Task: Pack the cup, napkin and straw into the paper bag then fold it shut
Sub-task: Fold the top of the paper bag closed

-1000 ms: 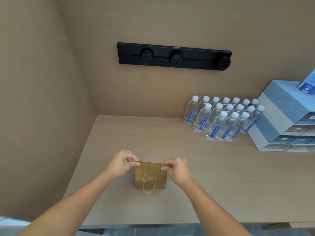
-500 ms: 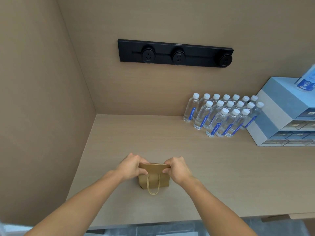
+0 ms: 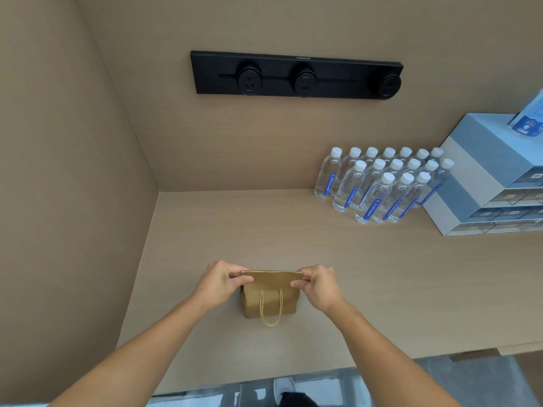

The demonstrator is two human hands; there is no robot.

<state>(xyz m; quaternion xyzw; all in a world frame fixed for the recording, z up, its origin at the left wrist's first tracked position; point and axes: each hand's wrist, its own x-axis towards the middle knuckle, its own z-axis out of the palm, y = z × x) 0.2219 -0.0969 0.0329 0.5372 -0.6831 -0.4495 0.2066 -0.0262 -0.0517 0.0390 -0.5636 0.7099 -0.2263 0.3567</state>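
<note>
Holding: both hands pinch the folded top of the paper bag [image 3: 271, 292], one at each end.
Left hand [image 3: 219, 284]: its grip is closed on the left end of the fold, thumb in front and fingers behind.
Right hand [image 3: 320, 286]: its grip is closed on the right end of the fold, the same way.
Bag: it stands upright on the worktop [image 3: 367, 283], near the front edge, at 6 o'clock in the view. The top flap is bent over toward the person.
Handle [image 3: 271, 309]: a thin loop hangs down the front of the bag.
Cup, napkin, straw: not seen; I cannot tell if they are inside.
Water bottles [image 3: 382, 186]: many stand together at 2 o'clock, well apart from the bag.
Drawer box [image 3: 476, 177]: just beside the bottles, at 3 o'clock.
Socket strip [image 3: 296, 76]: on the wall at 12 o'clock.
</note>
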